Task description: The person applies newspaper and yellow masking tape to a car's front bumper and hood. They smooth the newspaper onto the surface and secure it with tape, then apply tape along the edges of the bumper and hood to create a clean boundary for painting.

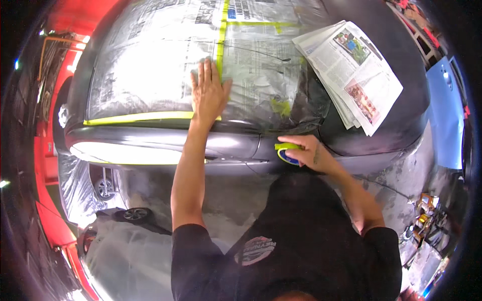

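Newspaper sheets cover the glass of a dark grey car, held along their edges by a yellow masking tape strip. Fingers stretched out, my left hand lies flat on this paper, beside the upright tape strip. Lower and to the right, near the car's body edge, my right hand grips a roll of yellow masking tape with a blue core. A loose stack of newspaper rests on the dark car panel to the right.
A light blue car door panel stands at the far right. Below it, tools and boxes clutter the floor. Lower left, a vehicle under translucent plastic sheeting stands behind me. Red framework lines the left side.
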Available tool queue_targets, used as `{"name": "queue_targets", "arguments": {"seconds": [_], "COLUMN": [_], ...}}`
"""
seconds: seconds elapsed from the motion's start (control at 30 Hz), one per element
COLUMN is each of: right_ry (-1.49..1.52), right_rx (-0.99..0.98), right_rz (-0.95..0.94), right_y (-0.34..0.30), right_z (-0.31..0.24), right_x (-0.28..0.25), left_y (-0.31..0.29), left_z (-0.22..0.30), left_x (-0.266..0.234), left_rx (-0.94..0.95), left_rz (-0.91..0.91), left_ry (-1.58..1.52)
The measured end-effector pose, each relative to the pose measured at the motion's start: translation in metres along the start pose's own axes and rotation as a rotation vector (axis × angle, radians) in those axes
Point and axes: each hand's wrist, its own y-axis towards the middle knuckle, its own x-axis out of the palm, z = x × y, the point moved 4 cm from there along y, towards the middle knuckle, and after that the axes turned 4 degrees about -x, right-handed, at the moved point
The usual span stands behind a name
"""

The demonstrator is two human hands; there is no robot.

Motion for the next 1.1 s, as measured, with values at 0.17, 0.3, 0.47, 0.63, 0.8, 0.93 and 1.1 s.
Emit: {"name": "queue_targets", "arguments": {"seconds": [0.17,0.3,0.47,0.63,0.8,0.93,1.1], "right_ry": [-0.048,-0.105,-0.072,-0.124,-0.094,-0.097,-0.202], "right_rx": [-0.058,-0.083,-0.158,-0.165,-0.211,-0.291,-0.202], "right_rz": [0.037,0.065,0.088,0.063,0.057,0.137,0.192], "right_y": [-0.009,-0.022,-0.031,-0.031,-0.035,-0.040,-0.047], "right_z": [-0.014,-0.014,-0.020,-0.023,-0.024,-0.022,-0.028], "right_x": [0.001,-0.018,-0.027,-0.021,-0.013,-0.017,-0.034], "left_y": [0.055,0.067,0.129,0.155,0.167,0.194,0.210], "left_z": [0.024,0.038,-0.023,-0.020,-0.008,-0.010,-0.014], "left_x": [0.030,0.041,0.061,0.058,0.086,0.062,0.098], "left_rx": [0.036,0.177,0.104,0.071,0.212,0.160,0.160], "left_rz": [-0.069,-0.130,0.198,-0.062,-0.196,0.011,-0.088], "left_ry": [-0.033,-0.154,0.337,0.004,0.040,-0.370,0.110]}}
